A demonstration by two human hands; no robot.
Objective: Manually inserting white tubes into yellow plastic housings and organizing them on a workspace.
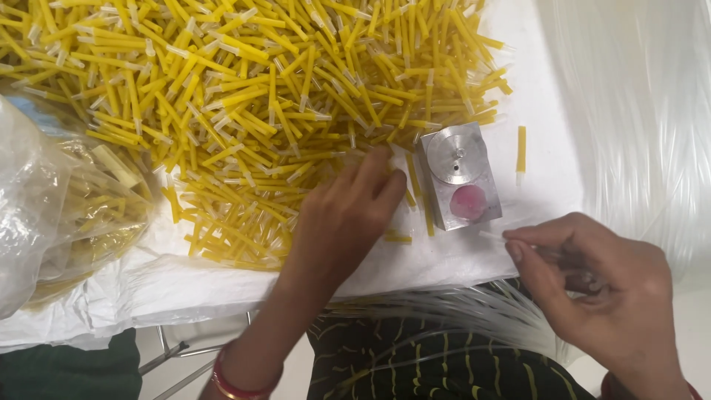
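Pinched between thumb and forefinger of the right hand [592, 285], a thin clear tube [490, 235] pokes out toward the small metal block [459, 178], its tip just short of it; more clear tubes fan across the lap below. It looks feather-light, flexible and slick, so a hold close to the tip should keep it from bending. Farther off, the left hand [348, 215] lies with fingers spread on the edge of the heap of yellow sleeves [244, 89], touching them but clasping none; these look stiffer, easily picked up mid-length.
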